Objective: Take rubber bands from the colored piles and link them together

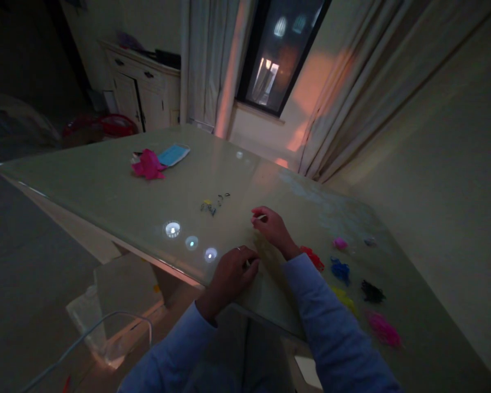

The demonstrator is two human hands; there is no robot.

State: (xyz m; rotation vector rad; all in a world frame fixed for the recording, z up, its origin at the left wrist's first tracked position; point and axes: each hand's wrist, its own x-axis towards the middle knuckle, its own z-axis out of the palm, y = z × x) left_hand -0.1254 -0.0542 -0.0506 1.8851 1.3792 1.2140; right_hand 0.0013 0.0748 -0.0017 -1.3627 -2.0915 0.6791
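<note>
My left hand (pixel 235 273) rests at the table's near edge, fingers curled in and thumb close against them; a ring shows on one finger. Whatever it may hold is hidden. Just beyond it, my right hand (pixel 270 225) is raised a little over the tabletop, thumb and fingertips drawn together in a pinch. Anything between them is too small to make out. Left of my right hand lies a small cluster of dark, thin looped bits (pixel 208 208) with a yellow piece among them. Beside my right forearm is a pile of red strands (pixel 313 258).
Piles of blue strands (pixel 340 271), black strands (pixel 372 292), yellow strands (pixel 343 300) and pink strands (pixel 383 329) lie on the right of the glossy table (pixel 106 191). A pink crumpled wrapper (pixel 148 165) and a blue face mask (pixel 174 155) lie at the far left.
</note>
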